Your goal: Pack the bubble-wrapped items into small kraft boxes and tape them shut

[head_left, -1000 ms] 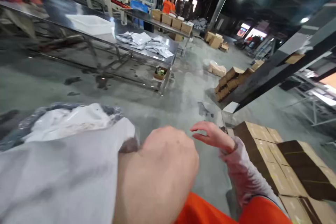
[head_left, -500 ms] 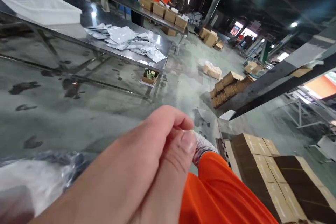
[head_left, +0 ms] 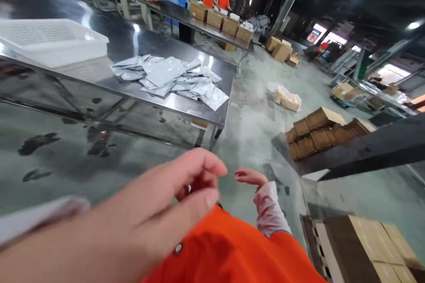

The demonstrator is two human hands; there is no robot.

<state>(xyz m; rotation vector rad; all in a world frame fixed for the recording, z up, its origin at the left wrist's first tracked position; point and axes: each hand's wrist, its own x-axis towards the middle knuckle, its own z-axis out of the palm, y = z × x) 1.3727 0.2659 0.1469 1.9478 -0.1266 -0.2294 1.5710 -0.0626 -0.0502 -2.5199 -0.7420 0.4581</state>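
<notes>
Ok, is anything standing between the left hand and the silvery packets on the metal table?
No object visibly blocks the way: between the left hand and the silvery packets, the view shows only bare floor and the near side of the metal table.

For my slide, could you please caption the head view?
Left hand and right hand apart; beyond, a metal table bears silvery packets and a white tray.

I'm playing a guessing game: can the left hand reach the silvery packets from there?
Probably not without stepping closer: floor shows between the left hand and the table. Nothing seems to block the way to the silvery packets, though.
</notes>
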